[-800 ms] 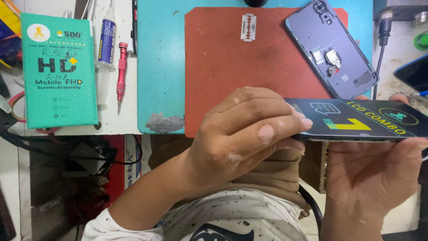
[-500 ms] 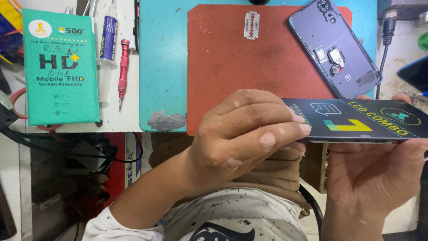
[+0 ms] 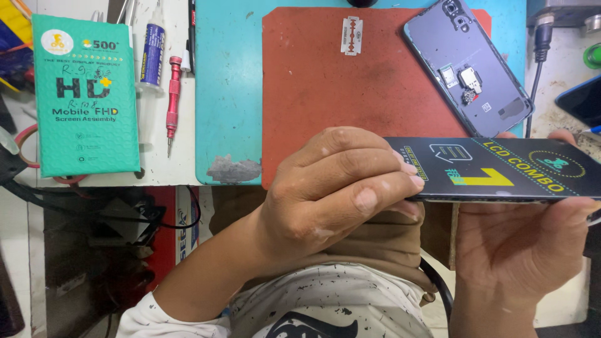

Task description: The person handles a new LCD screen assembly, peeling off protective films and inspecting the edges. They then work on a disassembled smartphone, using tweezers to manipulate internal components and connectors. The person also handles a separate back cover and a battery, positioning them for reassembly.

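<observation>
The screen panel (image 3: 501, 170) is black with yellow and teal markings. The mat (image 3: 325, 87) is rust red on a teal board (image 3: 228, 94). The phone shell (image 3: 466, 66) is grey-violet, the padded envelope (image 3: 84, 94) green, the screwdriver (image 3: 172, 94) red, the shirt (image 3: 325, 300) white with black specks.

A razor blade (image 3: 351, 35) lies on the mat (image 3: 325, 100), left of the phone housing (image 3: 468, 66).

The replacement phone screen (image 3: 501, 170) is a thin, flat, dark panel whose upper face carries a black protective film printed with yellow and green markings. It is held roughly level above the near edge of the workbench, its long side running left to right. The left hand (image 3: 332, 194) pinches its left end and the right hand (image 3: 532, 250) cradles it from below.
</observation>
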